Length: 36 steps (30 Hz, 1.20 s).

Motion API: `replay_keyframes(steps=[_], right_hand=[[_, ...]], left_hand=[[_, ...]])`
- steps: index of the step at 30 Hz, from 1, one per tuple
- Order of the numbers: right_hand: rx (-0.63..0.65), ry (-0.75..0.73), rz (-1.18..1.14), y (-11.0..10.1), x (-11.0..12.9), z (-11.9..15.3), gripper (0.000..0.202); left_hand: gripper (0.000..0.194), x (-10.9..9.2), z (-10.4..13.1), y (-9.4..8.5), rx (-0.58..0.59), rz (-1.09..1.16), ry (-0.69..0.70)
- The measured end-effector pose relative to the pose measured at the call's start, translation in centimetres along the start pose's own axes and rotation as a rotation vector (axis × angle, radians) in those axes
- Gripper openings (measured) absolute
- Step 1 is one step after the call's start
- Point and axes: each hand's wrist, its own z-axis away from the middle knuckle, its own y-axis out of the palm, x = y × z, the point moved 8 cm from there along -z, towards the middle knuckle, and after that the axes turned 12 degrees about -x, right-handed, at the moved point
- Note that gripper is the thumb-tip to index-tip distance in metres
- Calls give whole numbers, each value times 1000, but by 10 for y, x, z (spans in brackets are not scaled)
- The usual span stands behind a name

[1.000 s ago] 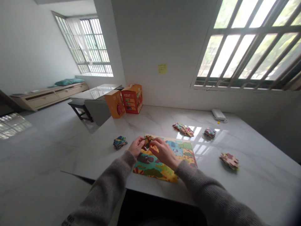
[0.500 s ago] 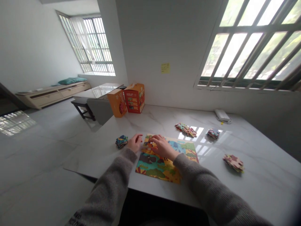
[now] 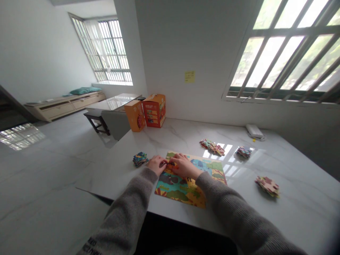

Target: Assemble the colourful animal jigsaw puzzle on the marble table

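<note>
A colourful jigsaw puzzle (image 3: 180, 194) with animals, trees and water lies flat on the marble-patterned table in front of me. At its upper left part, an orange puzzle piece (image 3: 174, 165) shows between my two hands. My right hand (image 3: 185, 166) reaches over the puzzle from the right, fingers bent down onto this piece. My left hand (image 3: 156, 165) is at the puzzle's left edge, thumb and fingers closed at the same piece. The fingertips are partly hidden. Close beside my left hand sits a stack of dark blue puzzle pieces (image 3: 140, 159).
Pink-toned puzzle pieces (image 3: 212, 147) are spread behind the puzzle. Further piles stand to the right: a purplish pile (image 3: 243, 152) and a pinkish-brown pile (image 3: 267, 186). Orange boxes (image 3: 154, 111) are at the back left; a white device with a cable (image 3: 254, 131) is at the back right.
My left hand has moved right to the puzzle's edge, and its fingers have closed near those of my right hand. The pale gap under my right fingers no longer shows.
</note>
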Motion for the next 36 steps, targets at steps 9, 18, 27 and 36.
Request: replay_keyframes(steps=[9,18,27,36], right_hand=[[-33,-23,-146,-21,-28,-7,25],[32,-164,-71,-19,-7,8,44],[44,-207,4,-19,4,15,42],[32,-229,23,-23,11,19,32]], left_hand=[[8,-5,1,-1,30,-16,13],[34,-14,9,7,36,-59,153],[27,-15,10,10,56,-53,163],[22,-18,9,9,49,-8,170]])
